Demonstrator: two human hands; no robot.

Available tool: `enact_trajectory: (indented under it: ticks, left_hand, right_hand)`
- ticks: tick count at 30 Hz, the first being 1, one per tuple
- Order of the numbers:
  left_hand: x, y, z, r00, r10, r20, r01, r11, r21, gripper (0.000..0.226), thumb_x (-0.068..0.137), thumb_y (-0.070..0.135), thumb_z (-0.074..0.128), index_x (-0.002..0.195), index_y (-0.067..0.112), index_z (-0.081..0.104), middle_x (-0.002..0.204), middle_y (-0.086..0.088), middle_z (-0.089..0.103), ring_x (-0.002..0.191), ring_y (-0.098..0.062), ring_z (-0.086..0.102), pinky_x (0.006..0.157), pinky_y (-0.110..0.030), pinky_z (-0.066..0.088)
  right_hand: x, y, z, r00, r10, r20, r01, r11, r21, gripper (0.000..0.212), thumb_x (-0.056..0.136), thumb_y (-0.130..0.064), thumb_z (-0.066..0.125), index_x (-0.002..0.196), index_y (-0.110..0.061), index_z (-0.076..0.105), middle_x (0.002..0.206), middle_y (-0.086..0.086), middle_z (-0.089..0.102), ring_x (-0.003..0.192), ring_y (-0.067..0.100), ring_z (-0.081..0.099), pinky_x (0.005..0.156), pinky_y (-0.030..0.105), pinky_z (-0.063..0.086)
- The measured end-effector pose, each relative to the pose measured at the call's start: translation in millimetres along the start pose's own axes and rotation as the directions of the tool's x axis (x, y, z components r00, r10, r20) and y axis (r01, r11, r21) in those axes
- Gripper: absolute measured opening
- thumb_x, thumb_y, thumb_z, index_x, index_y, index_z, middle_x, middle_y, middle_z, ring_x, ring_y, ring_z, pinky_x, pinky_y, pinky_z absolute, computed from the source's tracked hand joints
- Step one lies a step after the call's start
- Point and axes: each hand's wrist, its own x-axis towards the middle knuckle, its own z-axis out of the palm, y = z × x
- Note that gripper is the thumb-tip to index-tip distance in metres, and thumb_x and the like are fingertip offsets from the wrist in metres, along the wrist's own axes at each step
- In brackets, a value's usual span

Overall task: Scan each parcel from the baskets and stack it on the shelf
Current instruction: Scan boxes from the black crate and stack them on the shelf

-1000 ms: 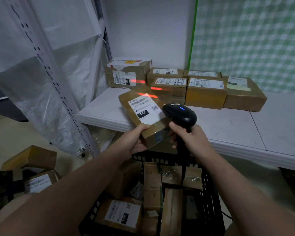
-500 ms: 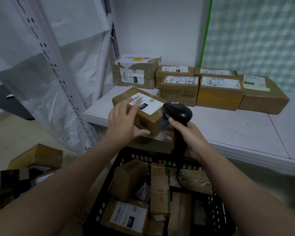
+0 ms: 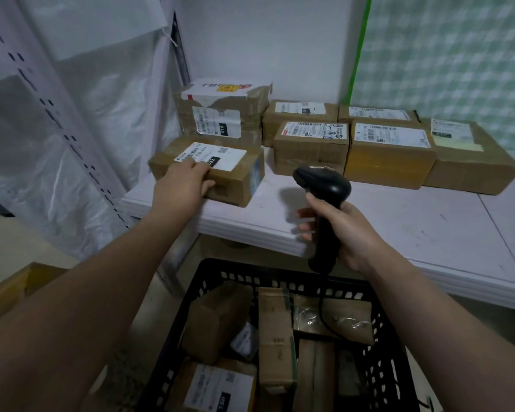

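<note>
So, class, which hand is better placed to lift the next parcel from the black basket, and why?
Left: the left hand only holds the 032 parcel, which looks set down on the shelf, while the right hand grips the scanner.

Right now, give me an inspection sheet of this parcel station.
Surface: white shelf, parcels along its back and left.
Job's things: parcel 032 at the shelf's front left, before parcel 010; row of parcels to the right; black basket below holds more.
Clutter: cardboard box on the floor, far left.
Grippers: left hand grips parcel 032; right hand grips the scanner.
Cables: scanner cord hangs into the basket.
Surroundings: plastic sheeting left, green checked panel right.
</note>
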Motion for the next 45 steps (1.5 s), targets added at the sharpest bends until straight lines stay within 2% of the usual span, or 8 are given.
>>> enact_trajectory:
  ticks: [6,13,21,26,30,33,38,45]
  left_hand:
    - [37.9,6.6,13.0,0.999,-0.045,-0.012,0.044,0.995,-0.092,0.034,0.097,0.029,0.052,0.124,0.009,0.054,0.123,-0.017,0.047,0.113,-0.035,0.045,0.087,-0.045,0.044]
    - [82.8,18.5,33.9,0.999,-0.004,-0.039,-0.001,0.994,-0.109,0.036,0.099,0.030,0.048,0.127,0.009,0.054,0.122,-0.017,0.046,0.116,-0.034,0.041,0.087,-0.045,0.044]
    - [84.6,23.2,41.2,0.996,0.065,-0.060,-0.079,0.961,-0.266,0.039,0.098,0.028,0.050,0.132,0.009,0.051,0.126,-0.014,0.046,0.121,-0.029,0.039,0.094,-0.040,0.039]
    - [41.5,15.5,31.3,0.985,0.110,-0.134,-0.155,0.905,-0.396,0.038,0.096,0.019,0.054,0.132,0.008,0.053,0.130,-0.013,0.049,0.121,-0.028,0.043,0.100,-0.035,0.035]
    - [-34.9,3.1,37.9,0.965,0.189,-0.180,-0.248,0.880,-0.405,0.034,0.092,0.024,0.052,0.117,0.004,0.062,0.114,-0.017,0.059,0.106,-0.033,0.053,0.092,-0.030,0.034]
    - [-102.3,-6.6,53.6,0.969,0.208,-0.129,-0.244,0.872,-0.425,0.037,0.091,0.030,0.047,0.110,0.003,0.064,0.106,-0.015,0.062,0.101,-0.028,0.053,0.090,-0.027,0.034]
    - [-189.4,-13.2,82.3,0.987,0.108,0.121,-0.047,0.905,-0.423,0.032,0.092,0.024,0.058,0.119,0.007,0.062,0.116,-0.013,0.058,0.107,-0.029,0.053,0.091,-0.034,0.041]
    - [-210.1,-17.2,107.1,0.859,-0.092,0.504,0.178,0.976,-0.125,0.076,0.086,0.051,0.060,0.146,0.014,0.029,0.146,-0.016,0.029,0.132,-0.034,0.033,0.104,-0.044,0.037]
  right_hand:
    - [13.1,-4.9,13.3,0.998,-0.033,-0.044,0.030,0.997,-0.070,0.020,0.093,-0.028,0.063,0.101,-0.012,0.055,0.064,0.011,0.060,0.045,0.015,0.052,0.043,0.023,0.044]
    - [26.0,-0.8,14.9,0.998,-0.042,-0.035,0.039,0.994,-0.098,0.028,0.092,-0.025,0.064,0.115,-0.013,0.052,0.068,0.011,0.066,0.048,0.016,0.054,0.047,0.025,0.046]
    - [22.8,7.1,15.6,0.997,-0.069,-0.034,0.065,0.992,-0.109,0.023,0.090,-0.019,0.065,0.107,-0.004,0.059,0.075,0.014,0.068,0.052,0.017,0.058,0.051,0.025,0.051]
    - [1.7,16.6,18.2,0.997,-0.070,-0.023,0.065,0.981,-0.180,0.021,0.088,-0.015,0.066,0.106,-0.003,0.062,0.073,0.012,0.068,0.056,0.022,0.060,0.054,0.029,0.054]
    - [-29.5,31.3,22.2,0.999,-0.030,0.036,0.039,0.964,-0.263,0.008,0.091,-0.013,0.063,0.095,-0.006,0.063,0.072,0.016,0.063,0.051,0.022,0.057,0.049,0.028,0.052]
    - [-54.2,57.9,25.2,0.994,0.058,0.089,-0.023,0.938,-0.347,0.007,0.091,-0.015,0.064,0.088,-0.008,0.063,0.065,0.012,0.061,0.046,0.018,0.055,0.045,0.026,0.048]
    - [-84.2,107.1,20.0,0.982,0.174,0.070,-0.118,0.863,-0.491,0.017,0.089,-0.020,0.069,0.099,-0.008,0.060,0.065,0.010,0.061,0.046,0.017,0.057,0.046,0.027,0.048]
    - [-85.4,121.5,5.4,0.977,0.212,-0.014,-0.192,0.851,-0.489,0.026,0.090,-0.020,0.067,0.105,-0.001,0.059,0.069,0.012,0.060,0.047,0.019,0.055,0.046,0.028,0.047]
